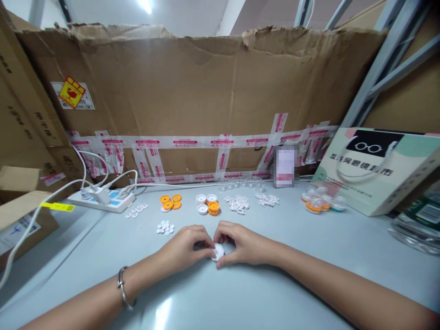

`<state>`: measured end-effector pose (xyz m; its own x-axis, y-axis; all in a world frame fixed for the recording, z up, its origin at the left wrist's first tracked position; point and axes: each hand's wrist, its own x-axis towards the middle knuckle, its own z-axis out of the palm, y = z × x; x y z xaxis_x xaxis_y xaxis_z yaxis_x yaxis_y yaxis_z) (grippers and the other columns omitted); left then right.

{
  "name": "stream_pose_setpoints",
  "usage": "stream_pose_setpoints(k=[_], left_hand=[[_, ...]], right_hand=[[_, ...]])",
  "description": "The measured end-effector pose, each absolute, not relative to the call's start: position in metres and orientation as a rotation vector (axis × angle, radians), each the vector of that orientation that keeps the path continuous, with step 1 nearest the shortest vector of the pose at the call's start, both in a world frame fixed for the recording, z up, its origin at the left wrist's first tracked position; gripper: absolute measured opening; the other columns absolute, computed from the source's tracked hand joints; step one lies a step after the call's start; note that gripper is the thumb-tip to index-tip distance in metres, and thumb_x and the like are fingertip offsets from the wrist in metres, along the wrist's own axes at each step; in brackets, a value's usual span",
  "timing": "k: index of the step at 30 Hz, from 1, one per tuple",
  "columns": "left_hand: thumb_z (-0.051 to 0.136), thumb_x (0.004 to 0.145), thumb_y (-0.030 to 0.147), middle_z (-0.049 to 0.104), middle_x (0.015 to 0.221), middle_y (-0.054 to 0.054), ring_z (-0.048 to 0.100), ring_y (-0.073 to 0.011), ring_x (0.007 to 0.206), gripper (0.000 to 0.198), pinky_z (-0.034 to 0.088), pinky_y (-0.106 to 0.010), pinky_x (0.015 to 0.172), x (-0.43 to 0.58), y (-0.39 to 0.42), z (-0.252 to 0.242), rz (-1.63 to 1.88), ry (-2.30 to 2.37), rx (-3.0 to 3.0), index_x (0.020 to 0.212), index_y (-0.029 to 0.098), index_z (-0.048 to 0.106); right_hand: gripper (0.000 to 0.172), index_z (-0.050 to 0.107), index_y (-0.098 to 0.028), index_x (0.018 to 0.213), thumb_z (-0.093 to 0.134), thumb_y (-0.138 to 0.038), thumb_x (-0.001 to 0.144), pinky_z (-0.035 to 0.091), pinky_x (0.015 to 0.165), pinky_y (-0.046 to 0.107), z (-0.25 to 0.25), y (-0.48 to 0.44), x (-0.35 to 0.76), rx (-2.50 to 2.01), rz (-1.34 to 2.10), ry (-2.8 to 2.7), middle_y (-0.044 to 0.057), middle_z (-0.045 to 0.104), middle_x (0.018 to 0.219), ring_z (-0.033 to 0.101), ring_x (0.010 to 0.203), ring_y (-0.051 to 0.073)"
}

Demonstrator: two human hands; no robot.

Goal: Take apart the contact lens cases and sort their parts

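Observation:
Over the middle of the table a small white round plastic part sits between my two hands. My right hand grips its rim, thumb below and fingers above. My left hand pinches at its left side; whether a smaller piece is under those fingertips is hidden. Just beyond lie white and orange round cases, orange rings, small white discs and a pile of white toothed-looking pieces.
A power strip with plugs and white cables lies left, near more white discs. Clear domes line the back by a phone. Right are domed assembled pieces, a printed box and a clear bottle. Cardboard walls the back.

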<state>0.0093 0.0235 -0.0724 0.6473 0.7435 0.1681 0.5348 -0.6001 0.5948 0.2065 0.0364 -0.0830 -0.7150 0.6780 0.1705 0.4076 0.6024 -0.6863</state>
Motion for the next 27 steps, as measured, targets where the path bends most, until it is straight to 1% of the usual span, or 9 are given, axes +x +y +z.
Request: stream_pose_setpoints(k=[3,6,12,16,19,21,24,27], left_hand=[[0.068,0.07,0.025,0.065,0.071,0.0,0.059,-0.0133,0.064,0.008,0.043,-0.022,0.059,0.012,0.023,-0.07,0.485,1.161,2.286,0.072,0.018,0.069],[0.068,0.069,0.022,0.067,0.069,0.001,0.06,-0.0136,0.063,0.005,0.041,-0.021,0.057,0.012,0.022,-0.065,0.414,1.256,2.29,0.071,0.018,0.069],[0.06,0.074,0.018,0.067,0.069,-0.004,0.061,-0.017,0.066,0.009,0.042,-0.023,0.06,0.011,0.019,-0.062,0.298,1.025,2.737,0.071,0.016,0.068],[0.055,0.074,0.014,0.067,0.068,-0.003,0.06,-0.0151,0.065,0.012,0.042,-0.022,0.062,0.006,0.023,-0.057,0.328,0.976,2.819,0.072,0.016,0.067],[0.054,0.073,0.013,0.068,0.072,-0.003,0.06,-0.0146,0.067,0.013,0.042,-0.021,0.063,-0.006,0.033,-0.045,0.252,1.152,2.797,0.074,0.016,0.067],[0.053,0.073,0.013,0.068,0.074,-0.004,0.061,-0.016,0.069,0.015,0.041,-0.022,0.062,-0.018,0.042,-0.037,0.104,1.333,2.808,0.073,0.016,0.067],[0.049,0.072,0.012,0.067,0.072,-0.006,0.06,-0.0179,0.067,0.019,0.038,-0.023,0.058,-0.035,0.053,-0.028,-0.129,1.562,2.826,0.068,0.016,0.067],[0.049,0.072,0.013,0.066,0.068,-0.005,0.059,-0.0168,0.066,0.02,0.037,-0.022,0.058,-0.045,0.057,-0.024,-0.186,1.575,2.793,0.065,0.018,0.067]], right_hand=[[0.034,0.059,-0.019,0.083,0.073,-0.042,0.062,0.039,0.063,0.022,-0.084,0.036,0.204,-0.844,0.919,-2.399,-0.001,0.05,0.078,0.047,0.072,0.013],[0.034,0.06,-0.018,0.084,0.073,-0.042,0.063,0.038,0.062,0.023,-0.084,0.035,0.202,-0.816,0.937,-2.389,-0.001,0.05,0.077,0.047,0.071,0.013],[0.033,0.062,-0.017,0.084,0.072,-0.041,0.064,0.039,0.063,0.022,-0.085,0.035,0.202,-0.773,0.961,-2.381,-0.001,0.05,0.077,0.047,0.071,0.013],[0.032,0.062,-0.017,0.084,0.074,-0.038,0.063,0.038,0.064,0.022,-0.085,0.036,0.202,-0.785,0.982,-2.372,-0.001,0.05,0.077,0.046,0.071,0.012],[0.033,0.061,-0.017,0.084,0.075,-0.037,0.061,0.038,0.063,0.021,-0.085,0.036,0.203,-0.819,1.013,-2.355,-0.001,0.05,0.077,0.046,0.071,0.012],[0.034,0.061,-0.016,0.083,0.075,-0.038,0.061,0.038,0.063,0.021,-0.085,0.037,0.204,-0.841,1.039,-2.341,-0.001,0.05,0.077,0.046,0.071,0.012],[0.035,0.061,-0.016,0.083,0.075,-0.039,0.06,0.038,0.063,0.021,-0.084,0.037,0.204,-0.855,1.06,-2.334,-0.001,0.05,0.077,0.046,0.071,0.012],[0.035,0.061,-0.016,0.082,0.075,-0.04,0.06,0.038,0.063,0.022,-0.083,0.038,0.204,-0.864,1.063,-2.335,-0.001,0.049,0.077,0.045,0.071,0.012]])
